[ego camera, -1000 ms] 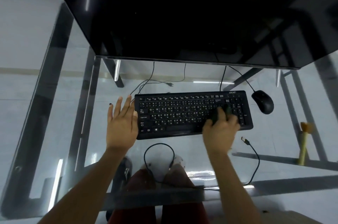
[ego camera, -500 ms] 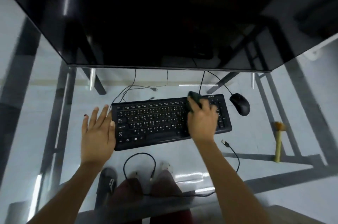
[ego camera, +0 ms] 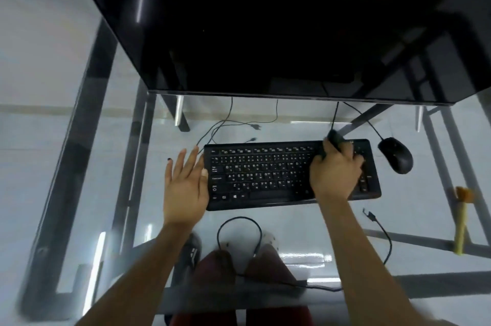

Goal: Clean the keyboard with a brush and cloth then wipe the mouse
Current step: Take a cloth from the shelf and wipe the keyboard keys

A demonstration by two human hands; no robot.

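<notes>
A black keyboard (ego camera: 265, 174) lies on the glass desk in front of me. My right hand (ego camera: 336, 170) rests on its right part, closed around a dark cloth (ego camera: 334, 139) that sticks out past my fingers at the keyboard's top edge. My left hand (ego camera: 186, 184) lies flat with fingers spread against the keyboard's left end. A black wired mouse (ego camera: 396, 154) sits to the right of the keyboard, untouched. A brush with a yellow handle (ego camera: 461, 222) lies at the far right of the desk.
A large dark monitor (ego camera: 265, 28) hangs over the back of the desk. A loose cable loop (ego camera: 239, 222) lies in front of the keyboard, another cable with a plug (ego camera: 370, 215) to its right. Desk frame bars, floor and my knees show through the glass.
My right hand has slid the cloth from the lower right keys up to the keyboard's top edge. The left hand stays at the left end.
</notes>
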